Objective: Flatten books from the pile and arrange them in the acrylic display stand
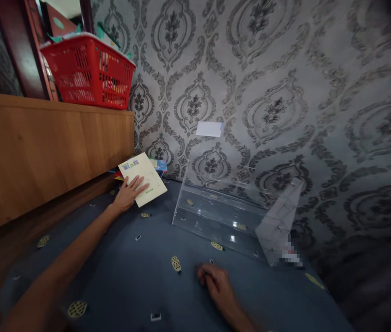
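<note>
My left hand [128, 192] lies on the lower left part of a cream-coloured book [152, 177], its fingers spread over the cover. Under and behind that book, other coloured books [160, 165] show at the edge. My right hand [213, 276] is low in the middle of the view, over the dark blue cloth, with its fingers curled in; whether anything is inside them is hidden. Beyond it stands a clear plastic stepped rack [216, 212] with a whitish side panel [280, 221] at its right end.
Dark blue cloth [122, 272] with pineapple prints covers the surface. A wooden panel [53, 147] runs along the left, with a full red basket [91, 74] on top. Patterned wallpaper rises behind the rack, and a small white label [209, 129] appears before it.
</note>
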`<state>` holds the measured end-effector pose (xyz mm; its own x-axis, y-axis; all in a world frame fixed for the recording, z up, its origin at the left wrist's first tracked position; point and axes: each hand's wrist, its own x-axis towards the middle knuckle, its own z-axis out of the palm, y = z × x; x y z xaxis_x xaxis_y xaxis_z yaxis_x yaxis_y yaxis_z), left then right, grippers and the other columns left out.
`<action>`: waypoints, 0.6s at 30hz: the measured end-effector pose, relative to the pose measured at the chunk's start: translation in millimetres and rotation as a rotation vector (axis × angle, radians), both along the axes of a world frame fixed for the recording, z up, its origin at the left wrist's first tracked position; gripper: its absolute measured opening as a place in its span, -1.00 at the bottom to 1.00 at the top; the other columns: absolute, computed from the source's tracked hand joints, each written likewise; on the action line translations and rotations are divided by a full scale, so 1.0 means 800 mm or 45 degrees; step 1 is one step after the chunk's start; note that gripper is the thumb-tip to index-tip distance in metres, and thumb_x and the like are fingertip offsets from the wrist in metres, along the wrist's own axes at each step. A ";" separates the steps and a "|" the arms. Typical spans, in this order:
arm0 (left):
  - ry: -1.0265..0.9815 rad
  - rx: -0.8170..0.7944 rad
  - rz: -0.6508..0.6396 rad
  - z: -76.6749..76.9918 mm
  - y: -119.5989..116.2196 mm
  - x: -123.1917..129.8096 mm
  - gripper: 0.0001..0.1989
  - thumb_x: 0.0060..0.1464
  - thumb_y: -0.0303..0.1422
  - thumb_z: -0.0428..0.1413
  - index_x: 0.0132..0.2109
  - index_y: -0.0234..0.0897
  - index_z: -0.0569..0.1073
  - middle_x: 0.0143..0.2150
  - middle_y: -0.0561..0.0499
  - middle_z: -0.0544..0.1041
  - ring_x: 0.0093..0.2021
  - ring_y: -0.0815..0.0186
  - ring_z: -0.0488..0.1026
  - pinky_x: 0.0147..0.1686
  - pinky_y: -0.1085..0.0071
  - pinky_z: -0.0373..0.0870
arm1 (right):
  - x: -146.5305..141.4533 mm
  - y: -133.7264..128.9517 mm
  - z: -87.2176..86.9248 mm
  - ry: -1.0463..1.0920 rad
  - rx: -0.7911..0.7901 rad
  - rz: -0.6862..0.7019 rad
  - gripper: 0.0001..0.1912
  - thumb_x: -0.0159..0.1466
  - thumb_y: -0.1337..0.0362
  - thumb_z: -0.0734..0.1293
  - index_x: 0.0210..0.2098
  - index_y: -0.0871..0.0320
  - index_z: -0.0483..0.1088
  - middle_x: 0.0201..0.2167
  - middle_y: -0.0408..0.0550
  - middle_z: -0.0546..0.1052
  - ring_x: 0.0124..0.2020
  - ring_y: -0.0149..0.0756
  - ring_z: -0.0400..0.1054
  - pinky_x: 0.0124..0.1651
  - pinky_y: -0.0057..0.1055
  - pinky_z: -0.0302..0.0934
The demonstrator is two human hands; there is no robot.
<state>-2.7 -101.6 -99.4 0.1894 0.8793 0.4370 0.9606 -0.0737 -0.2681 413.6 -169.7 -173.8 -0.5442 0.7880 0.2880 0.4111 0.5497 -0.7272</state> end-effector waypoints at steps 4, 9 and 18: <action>0.014 -0.081 -0.017 -0.024 -0.017 0.013 -0.33 0.24 -0.53 -0.15 0.43 0.01 0.16 0.49 -0.12 0.10 0.49 0.02 -0.02 0.38 -0.22 -0.11 | 0.000 0.000 0.001 0.005 -0.008 0.009 -0.76 0.15 0.37 0.12 -0.52 0.12 0.37 -0.60 -0.11 0.42 -0.51 -0.29 0.32 -0.35 -0.41 0.16; 0.057 -0.169 0.042 -0.043 -0.046 0.036 -0.36 0.23 -0.54 -0.15 0.40 -0.03 0.23 0.47 -0.14 0.15 0.47 -0.02 0.05 0.35 -0.24 -0.04 | -0.002 -0.003 0.007 -0.005 -0.028 0.004 -0.75 0.13 0.43 0.12 -0.52 0.12 0.38 -0.58 -0.14 0.42 -0.48 -0.31 0.32 -0.32 -0.43 0.16; -0.021 -0.340 0.157 -0.045 -0.100 0.070 -0.35 0.20 -0.52 -0.14 0.41 -0.12 0.23 0.42 -0.21 0.24 0.41 -0.03 0.18 0.30 -0.02 0.18 | -0.012 -0.010 0.023 0.000 -0.166 -0.031 -0.71 0.09 0.56 0.15 -0.52 0.14 0.41 -0.57 -0.16 0.46 -0.48 -0.35 0.34 -0.30 -0.46 0.15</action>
